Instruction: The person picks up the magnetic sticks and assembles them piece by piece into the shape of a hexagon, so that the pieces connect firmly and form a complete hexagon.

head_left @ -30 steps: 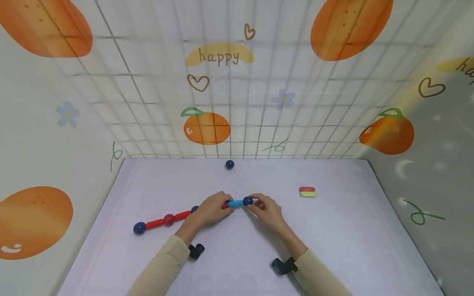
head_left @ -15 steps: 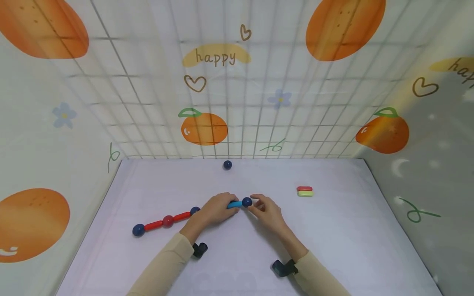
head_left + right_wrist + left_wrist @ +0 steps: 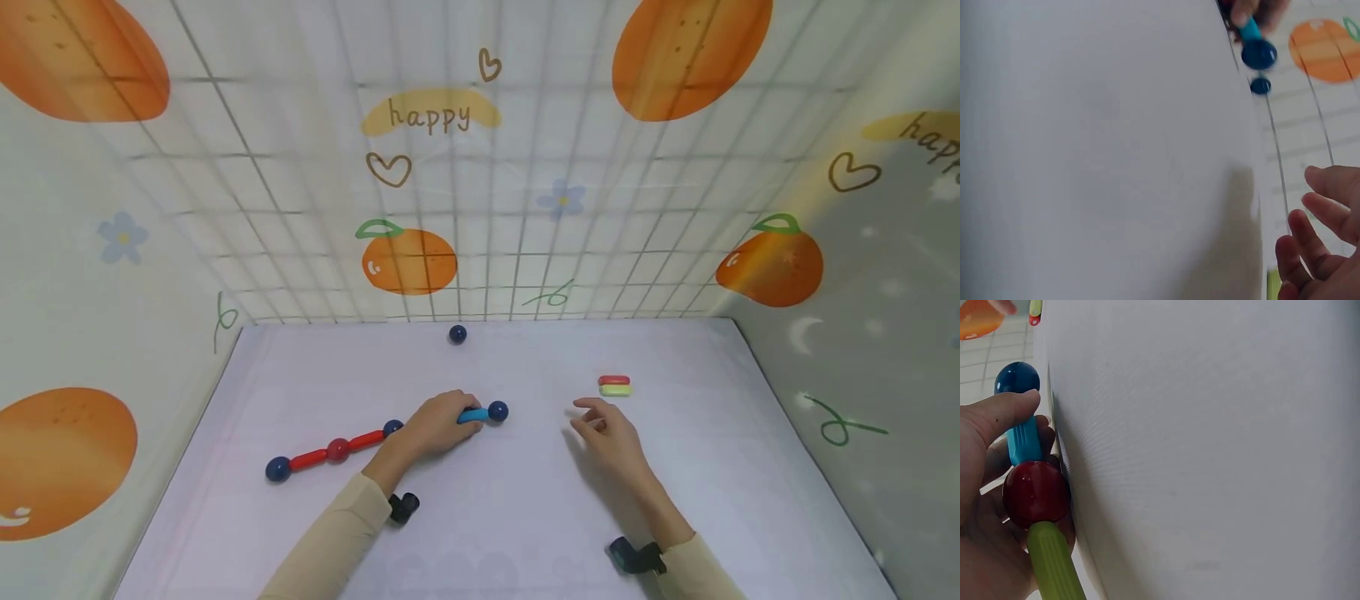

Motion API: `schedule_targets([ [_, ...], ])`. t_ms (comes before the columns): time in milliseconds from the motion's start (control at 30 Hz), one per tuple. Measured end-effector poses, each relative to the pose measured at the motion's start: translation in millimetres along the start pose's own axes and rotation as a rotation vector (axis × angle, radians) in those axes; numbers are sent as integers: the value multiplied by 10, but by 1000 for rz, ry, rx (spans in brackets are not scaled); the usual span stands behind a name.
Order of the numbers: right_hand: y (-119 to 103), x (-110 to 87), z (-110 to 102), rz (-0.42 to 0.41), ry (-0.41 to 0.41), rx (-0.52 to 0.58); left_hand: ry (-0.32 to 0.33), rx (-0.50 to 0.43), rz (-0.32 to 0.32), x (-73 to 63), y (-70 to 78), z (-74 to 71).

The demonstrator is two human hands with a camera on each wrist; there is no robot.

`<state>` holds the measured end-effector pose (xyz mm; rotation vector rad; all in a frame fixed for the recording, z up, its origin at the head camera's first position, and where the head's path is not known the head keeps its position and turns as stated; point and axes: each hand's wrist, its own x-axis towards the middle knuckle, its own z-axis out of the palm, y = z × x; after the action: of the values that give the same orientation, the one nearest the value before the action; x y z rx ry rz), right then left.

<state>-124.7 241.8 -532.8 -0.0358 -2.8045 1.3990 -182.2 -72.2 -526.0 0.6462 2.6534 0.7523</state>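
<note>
On the white desk [image 3: 540, 517], a row of glossy pieces goes from the left part towards the middle. The head view shows, from its left end, a dark blue ball [image 3: 278, 468], a red rod [image 3: 308, 459], a dark red ball [image 3: 338, 451], a second red rod [image 3: 367, 439] and another dark blue ball, partly covered by the left hand [image 3: 435, 427]. This hand is grasping a light blue ribbed rod [image 3: 473, 415], thumb and fingers bent around it; a dark blue end ball [image 3: 498, 411] sits on its right end. The left wrist view reveals what the palm hides from above: a glossy red ball [image 3: 1036, 494] between the light blue rod and a green ribbed rod [image 3: 1054, 562]. Whether the green one joins the pieces at left, I cannot tell.

The right hand [image 3: 611, 437] is released, its fingers loosely bent, near a short red rod [image 3: 614, 380] and a yellow-green rod [image 3: 615, 390]. These lie side by side, touching, towards the desk's far right corner. A loose dark blue ball [image 3: 457, 334] lies close to the middle of the far edge.
</note>
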Motion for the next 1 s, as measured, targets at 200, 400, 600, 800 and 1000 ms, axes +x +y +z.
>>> schedule_targets([
  [200, 213, 54, -300, 54, 26, -62, 4, -9, 1, -7, -15, 11],
  [400, 378, 159, -513, 161, 71, -90, 1, -16, 8, 3, -39, 24],
  [600, 464, 270, -580, 220, 78, -93, 3, -2, -4, 6, -40, 28],
  [800, 516, 354, -596, 221, 72, -101, 1, -6, -14, -1, -24, 25],
  [1000, 528, 398, -614, 218, 45, -131, 7, -5, -5, 4, -36, 33],
])
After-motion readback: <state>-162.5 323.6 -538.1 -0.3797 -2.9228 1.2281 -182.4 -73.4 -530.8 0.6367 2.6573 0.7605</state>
